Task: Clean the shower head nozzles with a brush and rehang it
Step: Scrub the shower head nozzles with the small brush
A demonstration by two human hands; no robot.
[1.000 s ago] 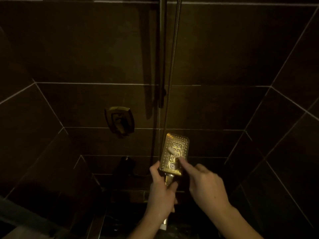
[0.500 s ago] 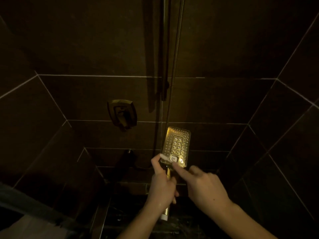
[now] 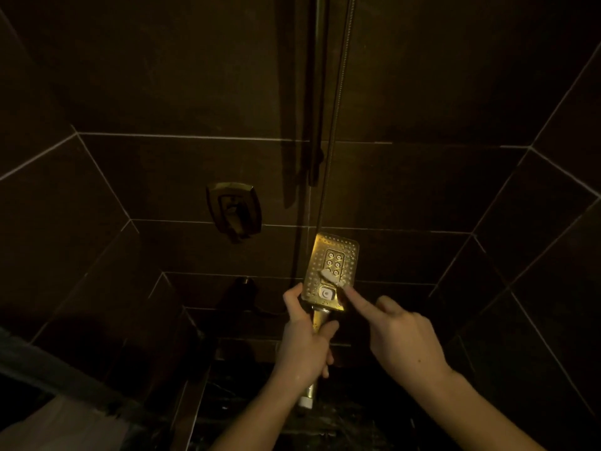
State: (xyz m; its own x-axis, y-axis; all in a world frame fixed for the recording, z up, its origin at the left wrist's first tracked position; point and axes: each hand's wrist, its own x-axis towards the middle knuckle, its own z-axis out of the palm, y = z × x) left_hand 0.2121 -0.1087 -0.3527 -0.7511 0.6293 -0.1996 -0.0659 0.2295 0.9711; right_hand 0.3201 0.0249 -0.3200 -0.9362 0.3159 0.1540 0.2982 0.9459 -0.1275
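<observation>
A gold rectangular shower head (image 3: 335, 255) faces me, its nozzle face wet and held upright in the middle of the view. My left hand (image 3: 304, 343) is wrapped around its handle below the head. My right hand (image 3: 400, 336) holds a small white brush (image 3: 331, 277), forefinger stretched along it, with the bristle end lying across the lower middle of the nozzle face. The brush handle is mostly hidden by my fingers. The metal hose (image 3: 335, 118) runs up from behind the head.
Dark tiled walls close in on three sides. A vertical slide rail (image 3: 314, 92) hangs on the back wall beside the hose. A gold valve handle (image 3: 234, 211) sits on the wall to the left. A pale cloth (image 3: 61, 424) shows at the bottom left.
The brush has moved from the lower left edge of the nozzle face up to its lower middle. My left hand keeps its grip on the handle.
</observation>
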